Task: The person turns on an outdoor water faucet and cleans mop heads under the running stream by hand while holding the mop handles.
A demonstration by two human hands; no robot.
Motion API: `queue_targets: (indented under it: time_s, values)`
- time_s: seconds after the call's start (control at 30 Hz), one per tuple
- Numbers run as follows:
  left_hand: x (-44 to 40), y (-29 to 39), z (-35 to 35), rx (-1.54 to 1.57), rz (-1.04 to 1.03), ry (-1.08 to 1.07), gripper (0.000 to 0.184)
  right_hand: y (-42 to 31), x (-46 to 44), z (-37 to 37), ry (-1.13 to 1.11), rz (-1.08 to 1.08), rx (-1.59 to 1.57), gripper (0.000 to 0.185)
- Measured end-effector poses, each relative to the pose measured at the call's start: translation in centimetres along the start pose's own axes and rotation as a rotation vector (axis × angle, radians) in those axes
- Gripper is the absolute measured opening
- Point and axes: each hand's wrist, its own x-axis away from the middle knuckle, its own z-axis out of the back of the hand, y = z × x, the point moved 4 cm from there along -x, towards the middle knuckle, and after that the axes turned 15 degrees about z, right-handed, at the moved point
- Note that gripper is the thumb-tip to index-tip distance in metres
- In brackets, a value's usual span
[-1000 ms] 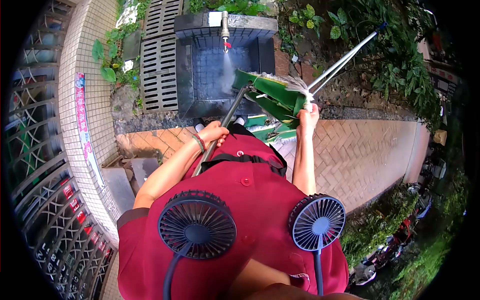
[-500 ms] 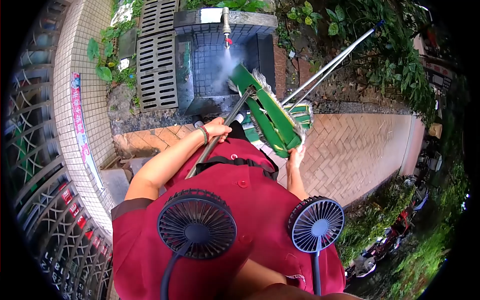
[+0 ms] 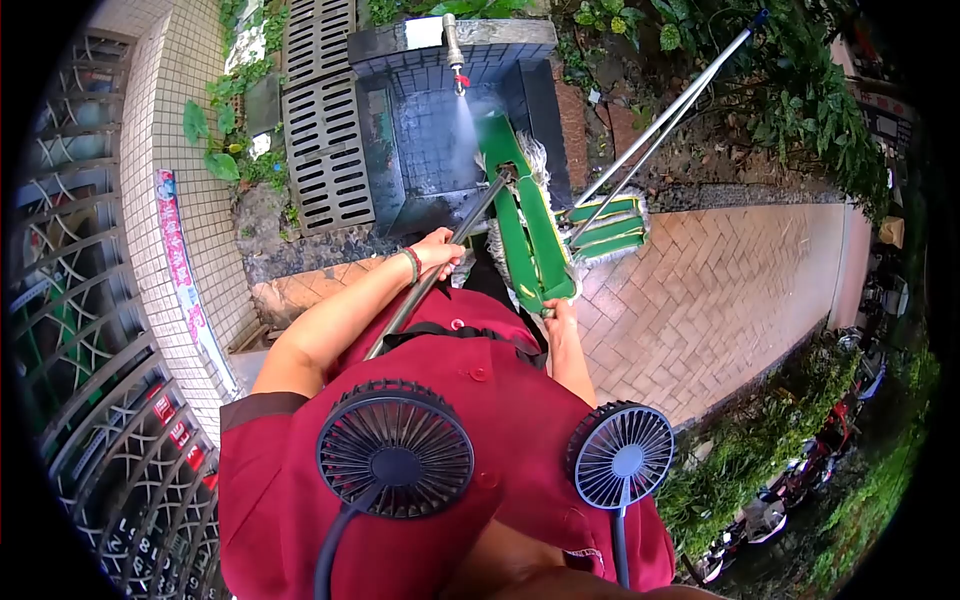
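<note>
A flat mop (image 3: 537, 235) with a long green head and pale fringe lies slantwise over the rim of the tiled basin (image 3: 425, 215). My left hand (image 3: 437, 254) is wrapped round its metal pole, which slopes back against my body. At the near end of the mop head, my right hand (image 3: 562, 315) grips the edge, its fingers partly hidden. Water sprays from the tap (image 3: 460, 82) with a red handle, falling beside the far end of the mop head.
Right of the basin, a second green mop (image 3: 612, 228) lies on the brick paving (image 3: 700, 290), its pole leaning toward the plants. Slotted drain covers (image 3: 325, 150) run along the basin's left side. A tiled wall (image 3: 190, 130) stands further left. Two small fans (image 3: 395, 465) hang before my chest.
The near end of the mop head has swung left with my right hand, so the head lies more lengthwise. More of the second mop shows. My left hand stays on the pole.
</note>
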Motion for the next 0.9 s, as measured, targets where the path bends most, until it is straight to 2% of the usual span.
queue_targets:
  time_s: [0.07,0.13,0.27,0.33,0.4,0.47,0.5,0.6,0.63,0.73,0.77,0.8,0.87,0.9]
  values:
    - [0.6,0.1,0.0,0.034,-0.011,-0.004,0.050,-0.6,-2.2,0.4,-0.116,0.019,0.031,0.040]
    - [1.8,0.0,-0.3,0.100,-0.025,-0.034,0.037,-4.6,-0.5,-1.4,-0.136,0.035,-0.086,0.041]
    - [6.4,-1.3,-1.3,0.340,-0.016,-0.209,0.014,-15.8,6.5,-6.0,-0.345,0.405,0.061,0.050]
    - [8.4,-2.7,-1.5,0.450,0.035,-0.241,0.012,-19.3,8.7,-8.5,-0.394,0.536,0.150,0.051]
    - [7.8,-3.3,-1.2,0.523,0.025,-0.282,0.012,-21.0,9.8,-11.6,-0.395,0.611,0.219,0.045]
    - [7.5,-3.5,-1.4,0.572,0.005,-0.289,0.012,-21.6,8.7,-13.9,-0.300,0.770,0.232,0.038]
    - [7.4,-3.2,-1.6,0.580,-0.011,-0.273,0.012,-23.2,11.3,-15.5,-0.241,0.782,0.302,0.032]
    - [7.1,-3.2,-1.6,0.620,-0.061,-0.274,0.011,-24.5,10.5,-17.8,-0.379,0.874,0.419,0.033]
    - [7.0,-3.3,-1.5,0.633,-0.077,-0.284,0.011,-25.2,11.3,-18.3,-0.396,0.840,0.585,0.038]
    - [6.7,-3.6,-1.5,0.661,-0.102,-0.290,0.011,-25.5,10.6,-20.1,-0.576,0.921,0.641,0.045]
    - [6.6,-3.6,-1.6,0.671,-0.107,-0.293,0.011,-25.3,8.6,-20.4,-0.680,1.009,0.762,0.050]
    - [6.6,-3.7,-1.7,0.680,-0.112,-0.296,0.011,-25.5,9.1,-21.2,-0.800,1.091,0.698,0.049]
    - [6.6,-4.0,-1.8,0.696,-0.125,-0.299,0.011,-26.4,9.6,-22.2,-0.979,1.091,0.888,0.045]
    - [6.5,-4.1,-1.9,0.702,-0.132,-0.300,0.011,-26.3,7.6,-22.6,-1.061,1.203,0.882,0.044]
